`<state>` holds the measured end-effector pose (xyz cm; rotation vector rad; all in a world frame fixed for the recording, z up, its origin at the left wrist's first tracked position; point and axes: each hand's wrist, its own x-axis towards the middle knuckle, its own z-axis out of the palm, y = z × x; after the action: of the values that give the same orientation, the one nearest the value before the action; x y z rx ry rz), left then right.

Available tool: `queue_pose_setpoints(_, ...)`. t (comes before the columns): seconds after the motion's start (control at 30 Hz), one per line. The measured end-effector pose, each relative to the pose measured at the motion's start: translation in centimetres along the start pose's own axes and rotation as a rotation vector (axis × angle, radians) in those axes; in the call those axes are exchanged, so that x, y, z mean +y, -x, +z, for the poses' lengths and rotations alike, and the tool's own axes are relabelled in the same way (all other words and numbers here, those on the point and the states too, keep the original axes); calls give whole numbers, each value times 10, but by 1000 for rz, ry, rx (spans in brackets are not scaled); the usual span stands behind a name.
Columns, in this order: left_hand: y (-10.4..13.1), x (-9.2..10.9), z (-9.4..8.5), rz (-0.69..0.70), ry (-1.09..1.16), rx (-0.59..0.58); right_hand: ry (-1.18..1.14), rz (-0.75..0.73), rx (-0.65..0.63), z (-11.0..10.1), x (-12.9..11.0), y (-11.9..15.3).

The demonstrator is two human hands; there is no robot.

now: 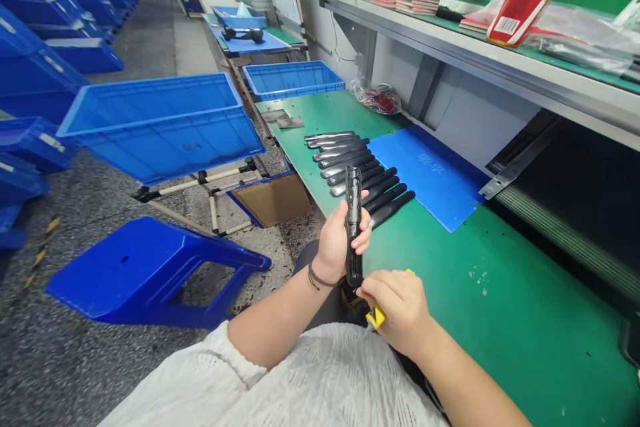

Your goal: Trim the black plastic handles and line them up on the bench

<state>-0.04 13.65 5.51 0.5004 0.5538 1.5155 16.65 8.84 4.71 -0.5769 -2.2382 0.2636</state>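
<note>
My left hand [332, 248] is wrapped round a long black plastic part [353, 195], held nearly upright with its ribbed, hollow side facing me. At the part's lower end, the fingertips of my right hand [400, 303] come up close to its edge. That hand is closed on a yellow tool [376, 317], whose ends poke out on either side of the fist; its working tip is hidden. Just beyond my left hand, several similar black parts [345, 157] lie side by side in a slanting row on the green tabletop [430, 280].
A blue sheet [435, 180] lies beyond the row. To the left are a blue crate [165, 123] on a pipe stand and a blue plastic stool [125, 270]. A shelf [480, 57] overhangs the table's right side. A bagged red item [383, 100] sits at the back.
</note>
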Motion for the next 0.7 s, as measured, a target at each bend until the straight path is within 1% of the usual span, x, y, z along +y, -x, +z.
queue_pose_setpoints(0.07,-1,4,-5,-19,24,-46,-40,104,-14,-8,2,-2)
queue_pose_setpoints(0.1,-1,5,-7,-25,26,-50,-25,176,-35,-12,5,-3)
queue_pose_setpoints(0.2,-1,6,-11,-23,-40,1,93,403,-154,-27,15,-6)
queue_pose_setpoints(0.27,-1,4,-11,-16,-121,33,118,486,-231,-37,23,-8)
queue_pose_setpoints(0.33,1,1,-9,-21,-209,20,105,466,-268,-45,30,-8)
queue_pose_setpoints(0.37,2,-1,-9,-31,-253,2,116,433,-262,-49,34,-9)
queue_pose_setpoints(0.5,13,-8,-6,-99,-409,-74,305,272,-148,-63,42,-8)
queue_pose_setpoints(0.57,19,-11,-5,-129,-486,-108,390,215,-101,-68,44,-7)
queue_pose_setpoints(0.7,27,-18,-3,-111,-687,-212,481,194,-20,-76,50,-4)
